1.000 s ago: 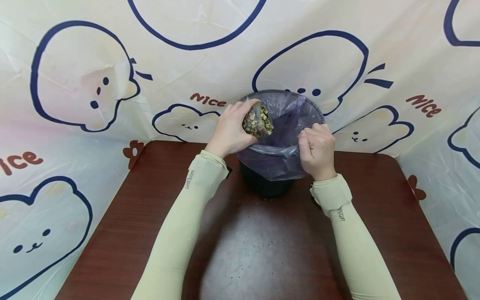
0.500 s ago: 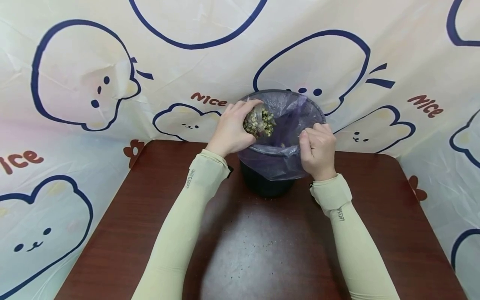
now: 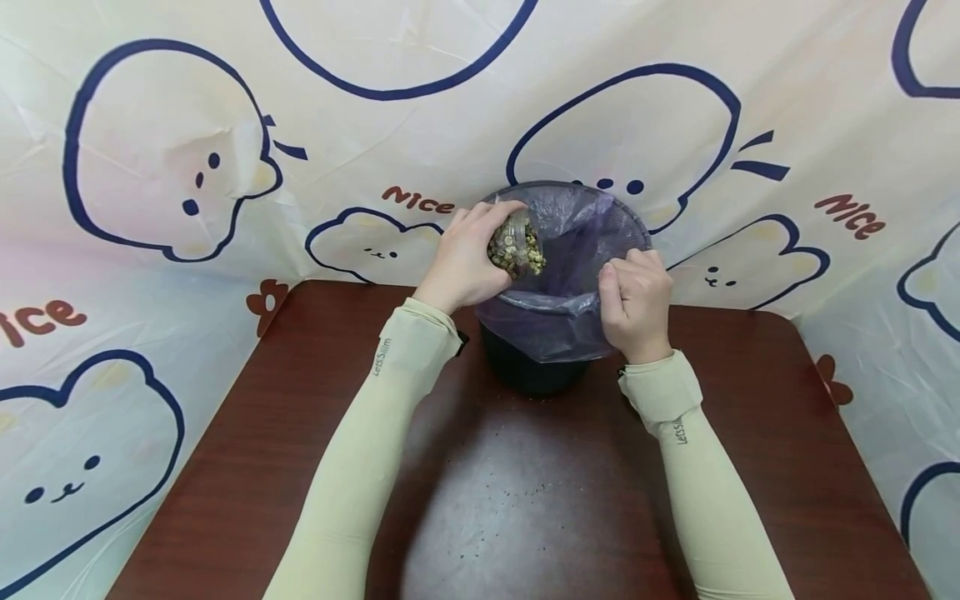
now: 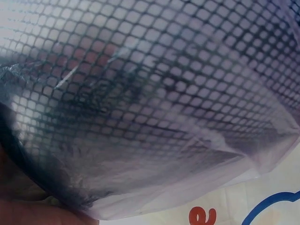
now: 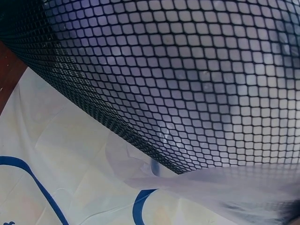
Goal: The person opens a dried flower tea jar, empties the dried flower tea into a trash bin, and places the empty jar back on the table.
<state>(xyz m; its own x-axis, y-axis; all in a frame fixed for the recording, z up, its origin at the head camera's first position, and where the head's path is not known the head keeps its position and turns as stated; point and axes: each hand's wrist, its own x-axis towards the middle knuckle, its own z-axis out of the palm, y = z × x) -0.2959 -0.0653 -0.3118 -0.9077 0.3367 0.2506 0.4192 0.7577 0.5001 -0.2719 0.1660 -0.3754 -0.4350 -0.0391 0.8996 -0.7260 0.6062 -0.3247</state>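
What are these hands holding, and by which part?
The left hand grips a clear container of yellow-green bits around its side; the right hand grips the purple liner at the right rim of the bin.

I am facing a red-brown table (image 3: 225, 483), its wood grain showing and its 2 far corners curving. 1 dark bin (image 3: 534, 372) is standing on it near the far edge. Between the bin and me, small specks (image 3: 542, 489) are lying scattered, a few more sitting just beside the bin's base. A pale glare (image 3: 510, 542) is shining on the table's middle, dark shadows (image 3: 442, 450) falling on either side.
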